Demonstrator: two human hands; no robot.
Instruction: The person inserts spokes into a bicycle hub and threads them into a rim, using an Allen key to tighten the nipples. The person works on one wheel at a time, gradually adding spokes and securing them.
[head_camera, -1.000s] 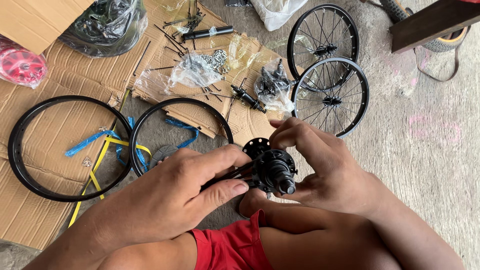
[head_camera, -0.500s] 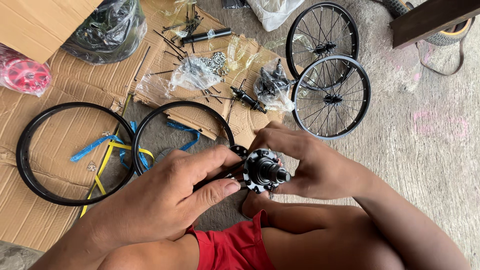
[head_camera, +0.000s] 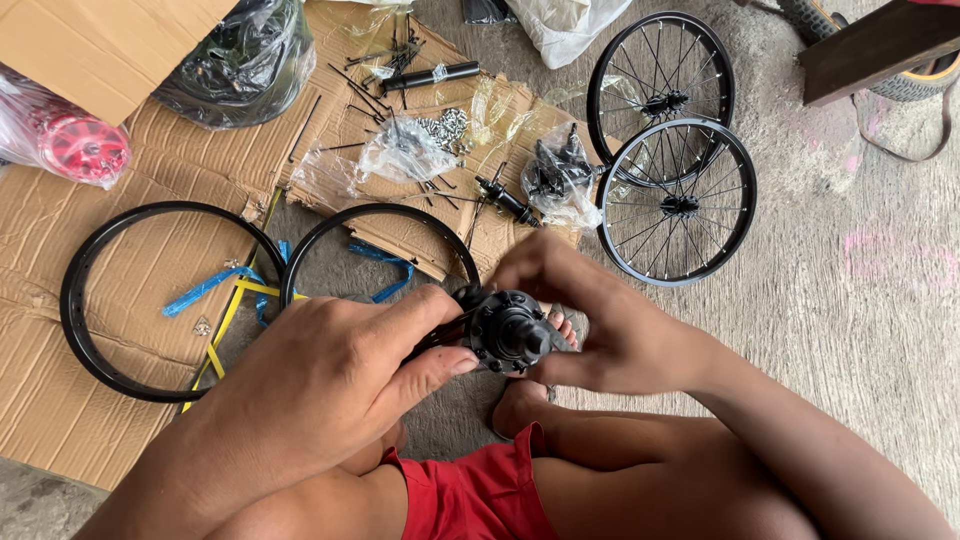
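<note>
A black wheel hub (head_camera: 512, 335) with a holed flange sits between my two hands, just above my knees. My left hand (head_camera: 325, 375) pinches it from the left with thumb and forefinger. My right hand (head_camera: 610, 320) cups it from the right and above, fingers curled over the flange. Whether a spoke is in my fingers is too small to tell. Two bare black rims lie just beyond: one (head_camera: 378, 215) right behind the hub, one (head_camera: 160, 295) farther left on cardboard.
Two spoked black wheels (head_camera: 680, 205) overlap on the concrete at upper right. Loose spokes, a bag of nipples (head_camera: 440, 128) and bagged hubs (head_camera: 560, 180) lie on flattened cardboard (head_camera: 130, 170). Blue and yellow straps (head_camera: 225, 295), a red bagged part (head_camera: 85, 145) and a box are at left.
My right hand has shifted from above the hub to cupping its right side, and the hub has turned slightly. The view has drifted a little.
</note>
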